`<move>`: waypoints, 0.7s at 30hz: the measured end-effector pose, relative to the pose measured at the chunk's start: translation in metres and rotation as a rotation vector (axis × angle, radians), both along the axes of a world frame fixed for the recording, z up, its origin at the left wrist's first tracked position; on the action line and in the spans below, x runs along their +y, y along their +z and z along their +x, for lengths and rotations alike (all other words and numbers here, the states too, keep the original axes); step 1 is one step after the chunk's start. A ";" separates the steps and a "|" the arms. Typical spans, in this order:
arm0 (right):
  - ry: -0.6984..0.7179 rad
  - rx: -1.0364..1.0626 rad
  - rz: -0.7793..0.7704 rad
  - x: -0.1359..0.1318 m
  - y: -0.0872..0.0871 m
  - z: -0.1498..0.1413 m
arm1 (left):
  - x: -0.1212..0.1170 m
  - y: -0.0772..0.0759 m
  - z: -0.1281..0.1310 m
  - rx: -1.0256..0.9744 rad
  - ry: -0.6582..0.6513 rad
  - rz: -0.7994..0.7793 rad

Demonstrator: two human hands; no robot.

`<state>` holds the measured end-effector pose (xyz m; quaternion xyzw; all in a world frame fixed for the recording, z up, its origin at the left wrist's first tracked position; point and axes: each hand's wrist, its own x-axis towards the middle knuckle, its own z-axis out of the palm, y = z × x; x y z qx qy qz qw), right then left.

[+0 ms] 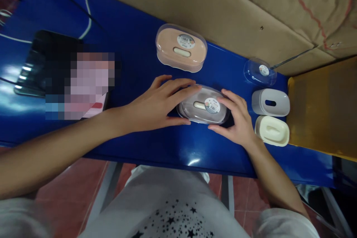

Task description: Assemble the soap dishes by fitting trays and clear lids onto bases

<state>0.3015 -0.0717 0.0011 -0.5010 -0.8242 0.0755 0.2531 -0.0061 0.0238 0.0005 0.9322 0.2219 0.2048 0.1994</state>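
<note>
In the head view, an oval grey plastic box (203, 113) with a clear lid lies flat on the blue table. A round label and a cream oval piece show through its lid. My left hand (167, 102) holds its left end, fingers over the far edge and thumb along the near side. Around the right end curves my right hand (235, 121), fingertips on the lid and thumb low at the near edge. Just beyond stands a similar peach box (181, 50), also with a clear lid and label. Neither hand touches it.
At the right are a loose clear lid (258, 74), a grey shell with a slot (275, 100) and a cream tray (272, 132), beside a yellow-brown box (320, 108). Cardboard (223, 11) walls the back. Dark devices (44, 63) and a white cable (87, 5) lie left.
</note>
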 end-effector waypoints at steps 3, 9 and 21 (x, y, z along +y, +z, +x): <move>0.011 -0.005 -0.017 0.000 0.001 0.001 | 0.001 0.000 -0.001 -0.007 0.006 0.012; 0.054 -0.018 -0.052 0.000 0.001 0.002 | 0.004 0.001 -0.003 -0.017 -0.008 0.042; 0.095 -0.062 -0.026 -0.001 0.001 0.001 | 0.003 0.008 -0.008 0.045 0.020 0.009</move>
